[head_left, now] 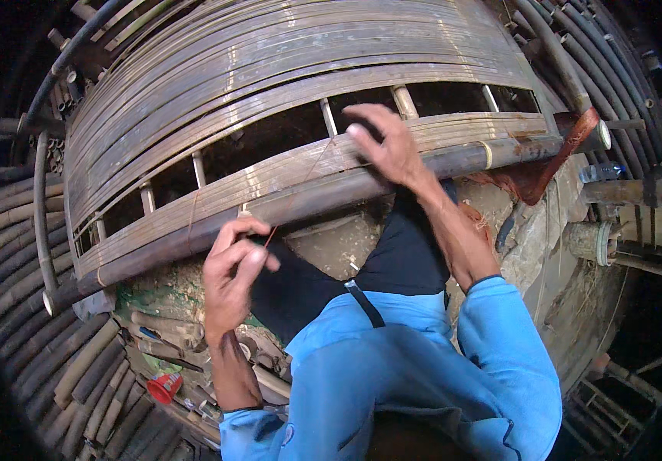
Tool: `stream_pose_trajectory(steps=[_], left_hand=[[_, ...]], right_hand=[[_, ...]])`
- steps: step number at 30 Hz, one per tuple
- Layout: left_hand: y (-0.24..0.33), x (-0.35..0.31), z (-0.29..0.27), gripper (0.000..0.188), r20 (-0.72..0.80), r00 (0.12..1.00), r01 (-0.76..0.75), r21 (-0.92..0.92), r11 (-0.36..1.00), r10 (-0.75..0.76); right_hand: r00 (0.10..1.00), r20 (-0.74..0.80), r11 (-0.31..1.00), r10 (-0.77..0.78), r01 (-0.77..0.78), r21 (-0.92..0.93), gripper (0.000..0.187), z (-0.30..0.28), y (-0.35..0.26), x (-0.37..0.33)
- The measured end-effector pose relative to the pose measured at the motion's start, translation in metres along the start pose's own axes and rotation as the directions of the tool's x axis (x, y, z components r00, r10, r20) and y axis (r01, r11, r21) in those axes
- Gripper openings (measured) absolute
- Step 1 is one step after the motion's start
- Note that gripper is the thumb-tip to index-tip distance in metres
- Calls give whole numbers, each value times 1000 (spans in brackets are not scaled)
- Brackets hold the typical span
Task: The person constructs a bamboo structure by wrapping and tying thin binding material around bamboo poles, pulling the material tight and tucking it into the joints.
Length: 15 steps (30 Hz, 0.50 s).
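Head view: we see the left hand (229, 269) pinching a thin reddish cord (272, 234), which slants up across a round dark bamboo pole (454, 163); the right hand (394, 154) spreads thumb and forefinger over a front strip of flat brown slats (269, 178). Beyond lies a wide, grey-brown slatted bamboo panel (269, 77). We judge lashing is underway; next calls for a taut cord.

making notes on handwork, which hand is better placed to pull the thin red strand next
Probably the left hand: the thin red strand shows right at its fingers. The right hand is spread open at the slats, with no strand clearly visible between its fingers.
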<state>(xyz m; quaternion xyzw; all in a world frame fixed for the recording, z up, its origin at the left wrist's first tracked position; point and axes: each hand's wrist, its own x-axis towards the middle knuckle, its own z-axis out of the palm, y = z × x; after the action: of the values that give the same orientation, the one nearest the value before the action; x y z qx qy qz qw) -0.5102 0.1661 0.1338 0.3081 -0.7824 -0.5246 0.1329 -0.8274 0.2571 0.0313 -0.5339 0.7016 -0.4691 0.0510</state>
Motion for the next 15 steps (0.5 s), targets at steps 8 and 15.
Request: stream_pose_trajectory(steps=[8,15], left_hand=[[14,-26,-6,50,-125,947,-275,-793,544,297],[13,-79,-1,50,-64,996,-88,-536,840,64]], right_hand=[[924,224,950,-311,293,111,38,50,-54,-22],[937,198,957,-289,283,59,49,56,-60,-58]])
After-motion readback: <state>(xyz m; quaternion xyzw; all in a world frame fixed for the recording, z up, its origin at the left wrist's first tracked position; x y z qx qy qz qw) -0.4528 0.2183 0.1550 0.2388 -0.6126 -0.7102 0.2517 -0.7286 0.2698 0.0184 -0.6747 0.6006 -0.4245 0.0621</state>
